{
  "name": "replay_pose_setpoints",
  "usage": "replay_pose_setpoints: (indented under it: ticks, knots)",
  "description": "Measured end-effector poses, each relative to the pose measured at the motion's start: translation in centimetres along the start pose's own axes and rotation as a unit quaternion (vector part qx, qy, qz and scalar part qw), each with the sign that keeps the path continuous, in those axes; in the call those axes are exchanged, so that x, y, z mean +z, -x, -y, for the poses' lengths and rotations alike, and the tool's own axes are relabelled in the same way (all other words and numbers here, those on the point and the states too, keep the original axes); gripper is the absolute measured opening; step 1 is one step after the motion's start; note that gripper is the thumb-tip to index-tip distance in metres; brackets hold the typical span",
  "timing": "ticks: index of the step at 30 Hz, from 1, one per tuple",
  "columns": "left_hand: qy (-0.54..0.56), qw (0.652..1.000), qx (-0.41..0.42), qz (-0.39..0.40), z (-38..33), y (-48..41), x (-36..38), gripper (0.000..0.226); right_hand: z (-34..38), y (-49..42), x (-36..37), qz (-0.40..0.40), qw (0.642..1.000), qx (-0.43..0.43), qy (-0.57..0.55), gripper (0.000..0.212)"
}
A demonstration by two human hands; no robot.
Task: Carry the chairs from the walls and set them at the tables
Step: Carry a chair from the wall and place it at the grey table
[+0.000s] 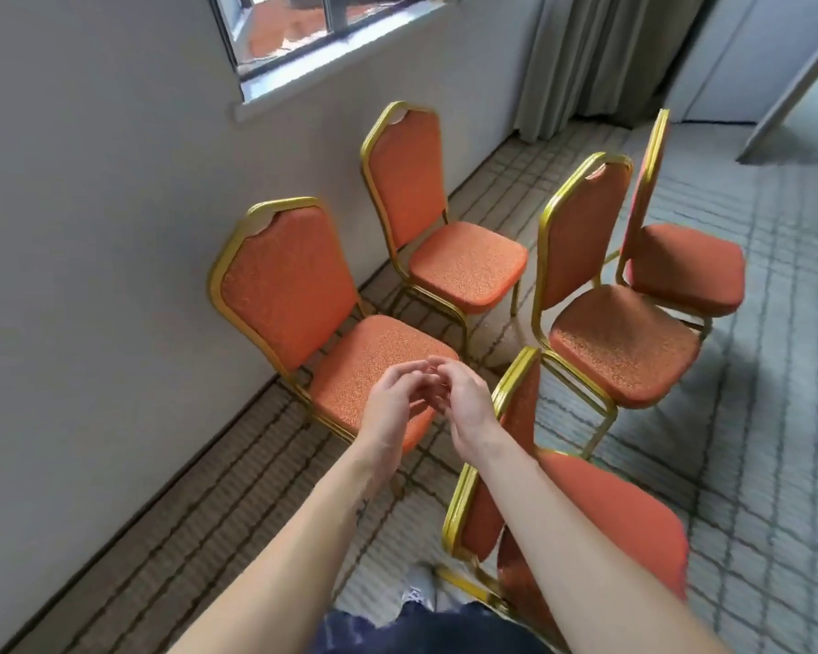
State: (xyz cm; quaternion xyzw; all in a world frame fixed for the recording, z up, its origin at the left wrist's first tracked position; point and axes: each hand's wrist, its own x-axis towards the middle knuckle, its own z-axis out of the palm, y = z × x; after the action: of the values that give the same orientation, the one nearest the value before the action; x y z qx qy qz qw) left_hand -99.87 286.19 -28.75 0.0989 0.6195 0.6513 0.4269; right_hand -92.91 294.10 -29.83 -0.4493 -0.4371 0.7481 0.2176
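Carpet (775,441) open toward 3 o'clock, wall (91,228) shutting off 9. Two orange chairs backed to the wall, near chair (284,285) at 10, far chair (464,271) at 12; three more chairs (624,346) crowded from 1 to 5. Forearms stretched forward, left hand (390,403) and right hand (466,401) meeting over the near chair's seat, fingers (414,372) loosely curled, tips touching, holding nothing.

soft daylight comes in through the window (331,35) at the top, where the outdoor view is bright and a little washed out. the room is evenly lit rather than dim, and the wall (91,228) reads as a flat grey. shadows on the carpet (752,417) under the chairs (468,271) are faint and soft-edged. the wide lens bends the wall line and the curtain (586,59) toward the edges. the whole picture is slightly soft, with the fingertips (419,369) and the bottom edge blurred.
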Motion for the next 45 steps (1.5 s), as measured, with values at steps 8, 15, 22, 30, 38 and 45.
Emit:
replay_pose_setpoints:
  ticks: [8,15,22,30,38,45]
  knots:
    - [-0.198,0.965,0.053,0.162,0.5,-8.7,1.2,0.02,-1.0,-4.2,-0.5,-0.182,0.981,-0.025,-0.064,0.024]
    - [-0.391,0.813,0.188,0.387,0.4,-14.5,2.0,0.035,-1.6,-6.3,1.4,-0.384,0.92,-0.051,-0.058,0.021]
    - [-0.512,0.569,0.284,0.578,-0.1,-16.6,4.7,0.067,-2.9,-4.5,2.4,-0.535,0.843,-0.028,-0.056,0.031]
    - [-0.598,0.353,0.392,0.603,4.9,-18.1,6.7,0.07,-4.5,-3.0,0.8,-0.505,0.861,0.049,0.03,0.047]
    - [-0.586,0.228,0.549,0.55,6.0,-20.6,9.9,0.05,-5.2,-3.9,-1.3,-0.458,0.838,0.15,0.256,0.043]
    - [-0.487,0.296,0.579,0.584,7.6,-19.6,15.0,0.022,-6.3,-4.1,-3.8,-0.584,0.738,0.085,0.326,0.025]
